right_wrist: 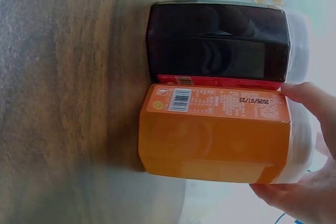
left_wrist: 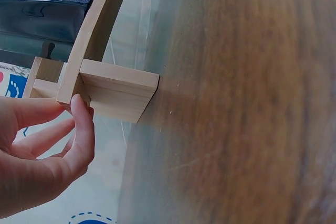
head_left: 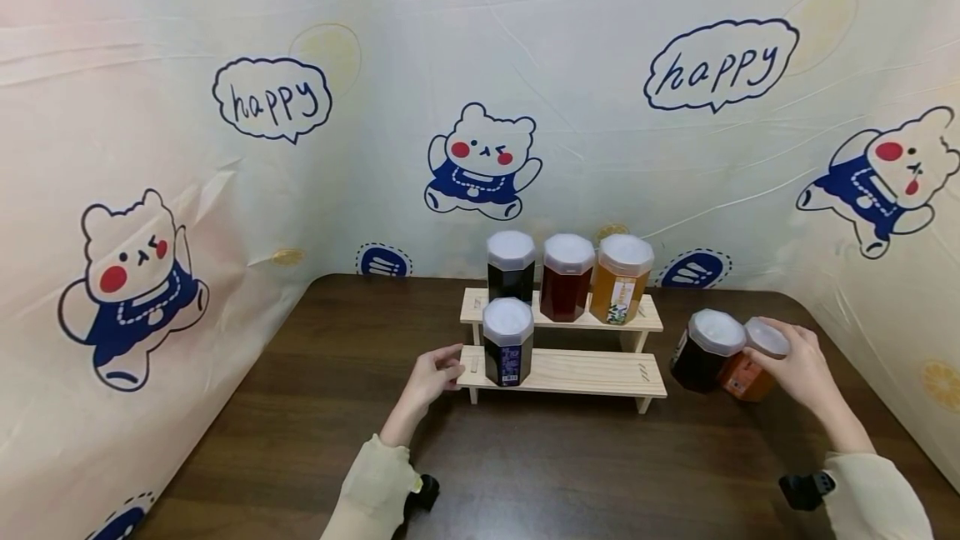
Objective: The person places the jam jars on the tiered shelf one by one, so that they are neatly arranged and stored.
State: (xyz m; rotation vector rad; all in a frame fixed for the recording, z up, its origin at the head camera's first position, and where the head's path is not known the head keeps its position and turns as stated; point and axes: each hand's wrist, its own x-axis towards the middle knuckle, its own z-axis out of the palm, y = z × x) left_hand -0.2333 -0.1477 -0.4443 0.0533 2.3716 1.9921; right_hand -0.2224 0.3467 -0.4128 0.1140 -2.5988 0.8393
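Observation:
My left hand [head_left: 432, 377] pinches the left end of the lower shelf of a two-tier wooden rack [head_left: 585, 371] between thumb and fingers. On that shelf, close to this hand, stands a dark jar [head_left: 508, 348] with a white lid and a purple-blue label. At the right, my right hand [head_left: 804, 361] grips an orange jar [right_wrist: 215, 140] around its white lid. The orange jar stands upright on the table, side by side with a dark jar [right_wrist: 220, 40] that has a red label. Part of the orange jar is hidden behind the dark one in the head view.
The upper tier holds a dark jar [head_left: 511, 265], a red-brown jar [head_left: 566, 282] and an amber jar [head_left: 620, 282], all with white lids. Everything stands on a dark wooden table [head_left: 525, 465]. A printed cloth [head_left: 600, 148] hangs behind and at both sides.

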